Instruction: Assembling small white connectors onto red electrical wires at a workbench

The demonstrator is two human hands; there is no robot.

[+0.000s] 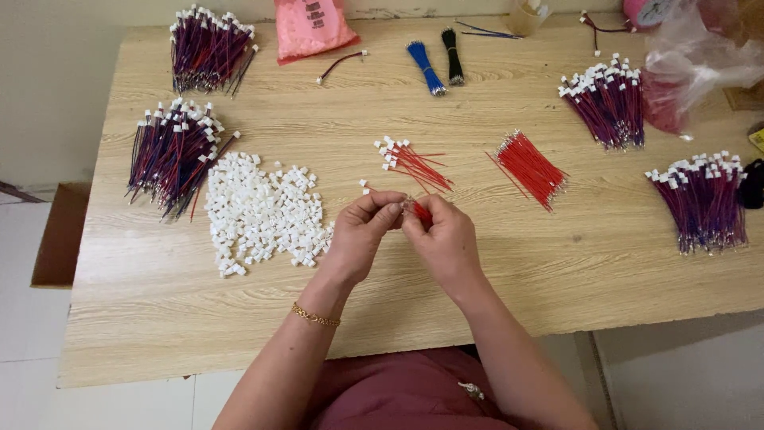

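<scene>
At the centre of the frame, two bare hands met over a pale wooden table [159, 318]. The left hand [362, 231], with a gold bracelet [315, 317] on its wrist, had its fingers pinched nearly shut, seemingly on a small white plug, though it was too small to be sure. The right hand [446, 239] was curled closed around a short red wire [422, 213]. Pushing the wire end straight in, with both hands steadied close together, looked the sound way to seat it.

Just left lay a loose heap of white plugs [263, 211]. Beyond the hands lay plugged red wires [410, 163] and bare red wires [529, 169]. Farther off, at both sides, sat finished bundles [171, 155].

At the top edge lay a pink bag [312, 28], contents hidden, and at upper right a clear plastic bag [700, 56] over something pink.
</scene>
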